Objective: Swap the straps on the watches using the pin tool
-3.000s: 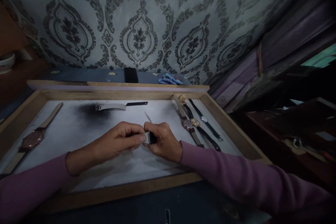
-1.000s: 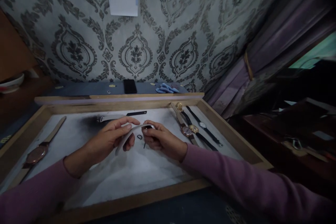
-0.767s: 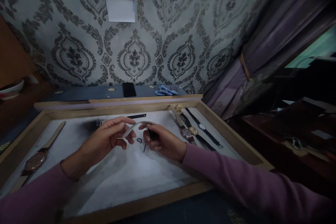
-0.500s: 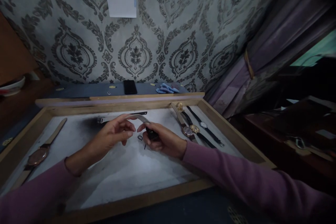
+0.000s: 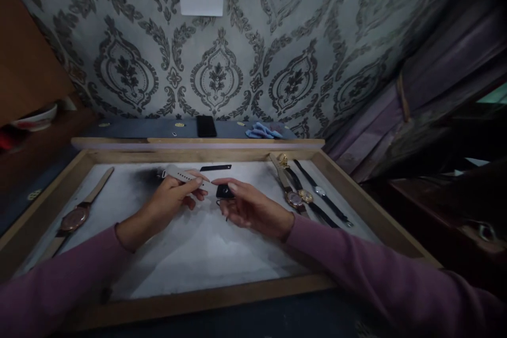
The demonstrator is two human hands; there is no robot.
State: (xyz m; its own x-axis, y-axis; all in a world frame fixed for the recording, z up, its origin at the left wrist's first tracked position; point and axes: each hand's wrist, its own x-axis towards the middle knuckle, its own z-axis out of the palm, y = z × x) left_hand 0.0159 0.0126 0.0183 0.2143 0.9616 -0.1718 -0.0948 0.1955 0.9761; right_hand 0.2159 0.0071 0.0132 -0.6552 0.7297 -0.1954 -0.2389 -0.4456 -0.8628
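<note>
A small, dark, squarish watch case (image 5: 225, 191) with a smooth face is pinched in the right hand (image 5: 257, 208) above the tray's middle, while the left hand (image 5: 164, 203) pinches a pale grey, flexible strap (image 5: 181, 174) punched with a row of holes; whether strap and case join is unclear. A flat black strip (image 5: 216, 168) lies beyond them in the shallow, pale-floored wooden tray (image 5: 198, 154), with a round brown-faced watch (image 5: 74, 218) leftward and slim dark-strapped watches (image 5: 320, 191) rightward, the right forearm crossing near these.

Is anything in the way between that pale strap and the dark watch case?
Nothing visible but fingertips: the left hand holds the pale strap, the right hand the dark watch case, close by.
</note>
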